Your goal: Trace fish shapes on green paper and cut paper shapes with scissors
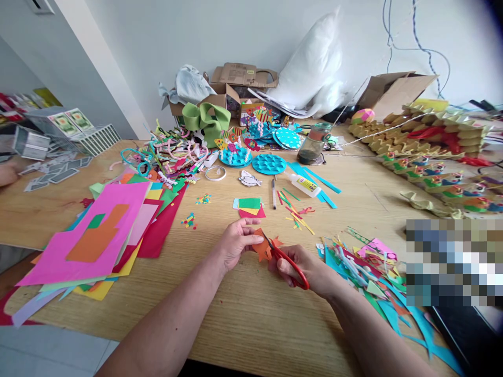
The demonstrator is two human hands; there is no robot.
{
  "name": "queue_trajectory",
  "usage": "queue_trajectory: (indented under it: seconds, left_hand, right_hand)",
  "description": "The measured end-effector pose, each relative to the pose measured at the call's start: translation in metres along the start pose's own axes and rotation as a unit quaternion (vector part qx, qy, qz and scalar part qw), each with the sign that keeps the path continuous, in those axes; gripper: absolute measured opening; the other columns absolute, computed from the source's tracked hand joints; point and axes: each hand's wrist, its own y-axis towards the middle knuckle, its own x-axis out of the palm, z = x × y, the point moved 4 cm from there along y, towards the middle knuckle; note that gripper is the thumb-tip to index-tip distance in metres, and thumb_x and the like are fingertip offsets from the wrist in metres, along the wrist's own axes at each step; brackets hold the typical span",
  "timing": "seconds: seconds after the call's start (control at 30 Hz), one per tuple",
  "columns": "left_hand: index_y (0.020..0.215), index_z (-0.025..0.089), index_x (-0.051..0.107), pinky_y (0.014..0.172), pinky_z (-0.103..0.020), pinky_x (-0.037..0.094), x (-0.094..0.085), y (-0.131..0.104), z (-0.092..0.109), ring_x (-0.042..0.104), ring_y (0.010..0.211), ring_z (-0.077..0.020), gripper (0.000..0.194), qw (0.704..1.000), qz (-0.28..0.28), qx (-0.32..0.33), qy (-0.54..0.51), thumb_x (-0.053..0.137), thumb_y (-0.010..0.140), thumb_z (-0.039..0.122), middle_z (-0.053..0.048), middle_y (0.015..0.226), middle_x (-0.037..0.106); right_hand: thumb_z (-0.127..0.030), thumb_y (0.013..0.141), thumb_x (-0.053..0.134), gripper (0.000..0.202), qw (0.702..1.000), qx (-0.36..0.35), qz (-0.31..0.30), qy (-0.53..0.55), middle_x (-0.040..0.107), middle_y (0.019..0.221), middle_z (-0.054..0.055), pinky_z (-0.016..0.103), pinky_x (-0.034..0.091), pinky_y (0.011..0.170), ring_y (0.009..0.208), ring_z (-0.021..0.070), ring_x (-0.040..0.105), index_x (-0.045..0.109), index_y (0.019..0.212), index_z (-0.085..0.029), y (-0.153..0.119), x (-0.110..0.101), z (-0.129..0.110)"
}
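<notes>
My left hand pinches a small piece of orange paper between thumb and fingers. Red-handled scissors are gripped in my right hand, their blades at the orange paper. Part of the orange piece sticks out beyond the blades. Just past my left hand lie small green, yellow and red paper rectangles. A pen, a white fish cutout and a glue bottle rest farther back.
Stacked coloured sheets cover the left side. Paper scraps spread by my right forearm. Blue scalloped discs, a jar and a pile of pipe cleaners stand toward the back. Egg cartons sit at right. Another person's hand shows at far left.
</notes>
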Motion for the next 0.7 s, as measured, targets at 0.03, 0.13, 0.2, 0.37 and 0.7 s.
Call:
queue_trajectory:
  seconds: [0.03,0.13,0.2,0.37,0.7]
  left_hand:
    - [0.105,0.013,0.055,0.06,-0.025,0.048,0.0002,0.0,0.0001,0.062,0.063,-0.0128,0.056,1.0,0.0,0.0,-0.001,0.078,0.054,0.014,-0.002,0.076,0.067]
    - [0.105,0.013,0.055,0.06,-0.026,0.048,0.0,0.0005,0.0001,0.062,0.064,-0.0131,0.055,1.0,0.002,0.0,0.001,0.078,0.055,0.015,-0.002,0.078,0.067]
    - [0.104,0.014,0.056,0.06,-0.026,0.048,-0.0007,0.0009,-0.0001,0.062,0.064,-0.013,0.054,1.0,0.007,0.002,0.0,0.078,0.056,0.016,-0.002,0.077,0.067]
    - [0.103,0.014,0.056,0.06,-0.025,0.047,-0.0015,0.0011,-0.0004,0.061,0.063,-0.0124,0.052,1.0,0.007,0.005,-0.001,0.078,0.056,0.016,-0.001,0.075,0.066]
    - [0.104,0.013,0.057,0.061,-0.026,0.047,-0.0009,0.0003,-0.0008,0.063,0.065,-0.0137,0.053,1.0,0.001,0.004,0.002,0.078,0.055,0.014,-0.003,0.078,0.067]
  right_hand:
    - [-0.078,0.067,0.054,0.065,1.0,0.0,0.001,0.0,0.045,0.051,-0.003,0.022,0.025,0.041,0.044,0.0073,0.037,0.054,0.072,-0.013,0.0001,-0.0001,0.0002]
    - [-0.079,0.066,0.055,0.067,1.0,0.007,0.005,0.003,0.044,0.051,-0.003,0.022,0.025,0.041,0.043,0.0073,0.037,0.054,0.072,-0.013,0.0003,-0.0004,0.0009]
    - [-0.08,0.065,0.055,0.068,1.0,0.013,0.006,0.006,0.044,0.051,-0.003,0.022,0.025,0.041,0.044,0.0075,0.038,0.054,0.072,-0.012,0.0002,-0.0004,0.0009]
    - [-0.079,0.065,0.055,0.067,1.0,0.018,0.009,-0.004,0.045,0.051,-0.003,0.022,0.026,0.042,0.044,0.0078,0.038,0.055,0.073,-0.012,-0.0011,0.0,-0.0013]
    - [-0.079,0.067,0.054,0.065,1.0,0.01,0.0,-0.013,0.047,0.052,-0.003,0.022,0.026,0.042,0.045,0.0086,0.038,0.054,0.074,-0.014,-0.0006,0.0009,-0.0035]
